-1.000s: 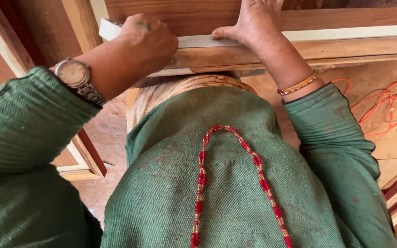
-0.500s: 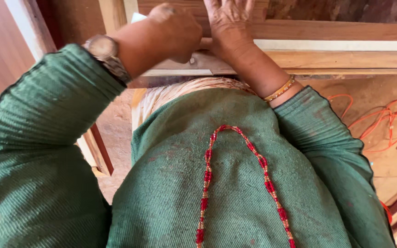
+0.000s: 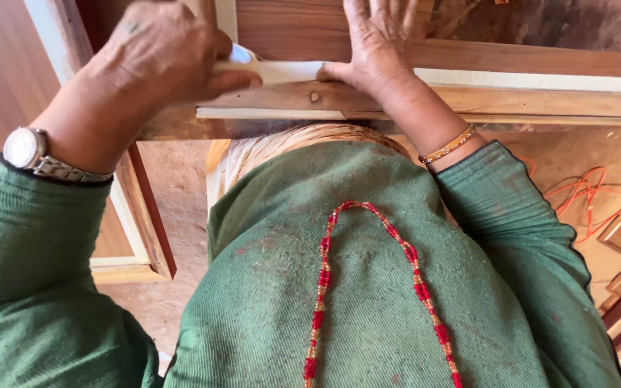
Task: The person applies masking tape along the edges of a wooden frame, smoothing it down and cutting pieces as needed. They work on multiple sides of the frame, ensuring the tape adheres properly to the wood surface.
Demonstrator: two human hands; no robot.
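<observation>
Wooden frame runs across the top of the view, with a pale strip lying along its upper face; the left hand is curled shut around a small white piece and presses it down on the near end of that strip, though what the piece is cannot be told; the right hand lies flat and spread on the frame just beside it, thumb touching the strip, gripping nothing; the two hands sit close but do not touch. A watch circles the left wrist and a bangle the right; green sleeves cover both arms; a red bead necklace hangs down the chest; an orange cord lies on the floor at the right; no containers show anywhere.
</observation>
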